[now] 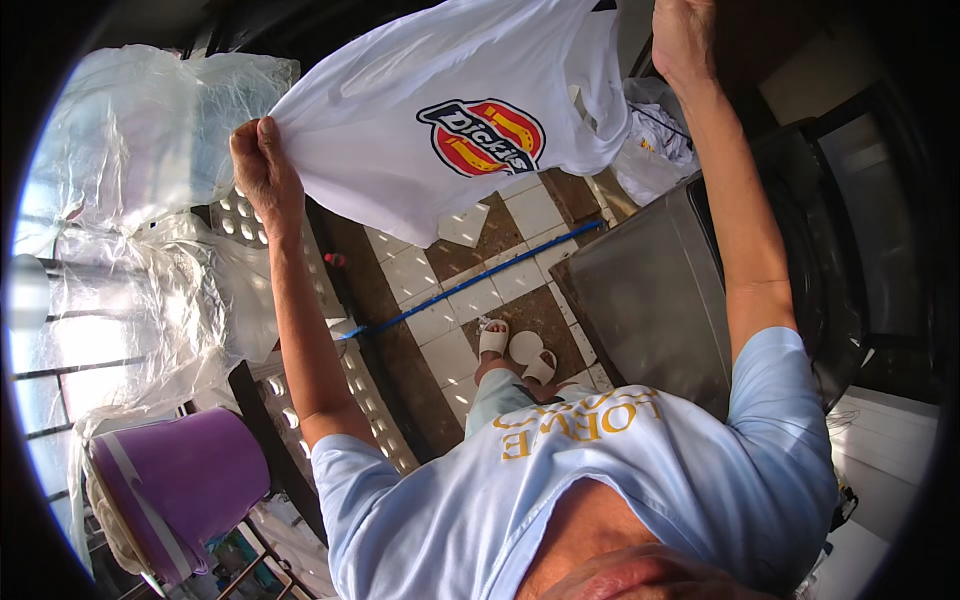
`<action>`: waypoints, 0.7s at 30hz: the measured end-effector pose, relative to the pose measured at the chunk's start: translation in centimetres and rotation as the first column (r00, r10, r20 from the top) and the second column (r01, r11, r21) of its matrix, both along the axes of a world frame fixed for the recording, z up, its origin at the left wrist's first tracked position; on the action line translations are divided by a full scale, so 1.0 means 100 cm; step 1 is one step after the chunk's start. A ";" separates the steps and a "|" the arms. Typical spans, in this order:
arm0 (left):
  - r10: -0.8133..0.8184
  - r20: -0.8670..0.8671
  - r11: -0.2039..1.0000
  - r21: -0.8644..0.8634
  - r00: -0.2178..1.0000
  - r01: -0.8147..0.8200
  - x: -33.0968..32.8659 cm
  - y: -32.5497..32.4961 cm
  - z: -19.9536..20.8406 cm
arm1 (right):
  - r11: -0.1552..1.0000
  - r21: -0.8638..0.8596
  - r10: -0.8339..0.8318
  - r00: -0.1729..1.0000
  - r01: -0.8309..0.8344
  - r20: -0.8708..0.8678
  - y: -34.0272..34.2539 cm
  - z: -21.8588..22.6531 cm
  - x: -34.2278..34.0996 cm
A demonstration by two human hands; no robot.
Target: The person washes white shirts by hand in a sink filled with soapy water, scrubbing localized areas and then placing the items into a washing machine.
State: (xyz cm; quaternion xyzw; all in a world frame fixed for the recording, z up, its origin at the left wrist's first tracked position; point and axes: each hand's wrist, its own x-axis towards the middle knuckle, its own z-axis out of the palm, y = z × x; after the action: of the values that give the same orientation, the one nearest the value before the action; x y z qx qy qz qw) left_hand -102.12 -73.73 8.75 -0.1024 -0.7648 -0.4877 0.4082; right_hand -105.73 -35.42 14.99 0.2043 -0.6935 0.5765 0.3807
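A white T-shirt [370,110] with a red, yellow and dark printed emblem is spread out in the air at the top of the head view. My left hand [268,175] is raised and closed, pinching one corner of the shirt between thumb and fingers. The cloth pulls taut from that corner and hangs loosely toward the right. My right hand [686,38] is lifted high at the upper edge, closed, with its fingertips cut off by the frame. What it grips is out of sight. The shirt's upper edge also runs out of view.
Clear plastic sheeting [130,150] hangs at left, above a purple item [190,480] with a pale stripe. A blue pole [470,283] crosses the tiled floor [430,355]. At right stand a large dark grey surface [650,295] and a bag of white cloth [655,150].
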 end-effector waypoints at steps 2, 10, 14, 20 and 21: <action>0.172 -0.246 0.981 -0.042 0.954 -0.188 -0.007 0.021 -0.054 | 0.968 0.041 -0.236 0.955 0.247 -0.177 -0.024 -0.036 0.011; -0.581 0.557 0.814 0.415 0.593 0.407 -0.057 0.005 -0.153 | 0.933 0.357 -0.147 0.851 -0.050 0.504 -0.004 -0.099 -0.027; -0.682 0.522 0.730 0.434 0.513 0.528 -0.066 0.034 -0.108 | 0.891 0.370 -0.063 0.733 -0.265 0.677 0.040 -0.085 -0.013; -0.500 0.462 0.850 0.423 0.733 0.314 -0.018 0.033 -0.083 | 0.943 0.283 -0.022 0.813 -0.176 0.582 0.136 0.011 0.086; -0.304 0.499 0.920 0.374 0.811 0.115 -0.011 0.034 -0.086 | 0.945 0.312 -0.128 0.768 -0.098 0.628 0.167 0.026 0.116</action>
State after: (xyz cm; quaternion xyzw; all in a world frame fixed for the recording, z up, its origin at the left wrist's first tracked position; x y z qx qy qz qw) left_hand -103.24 -70.32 0.17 0.0257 -0.7414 -0.6586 0.1261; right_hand -94.18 -18.69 17.61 0.0501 -0.8686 0.4853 0.0870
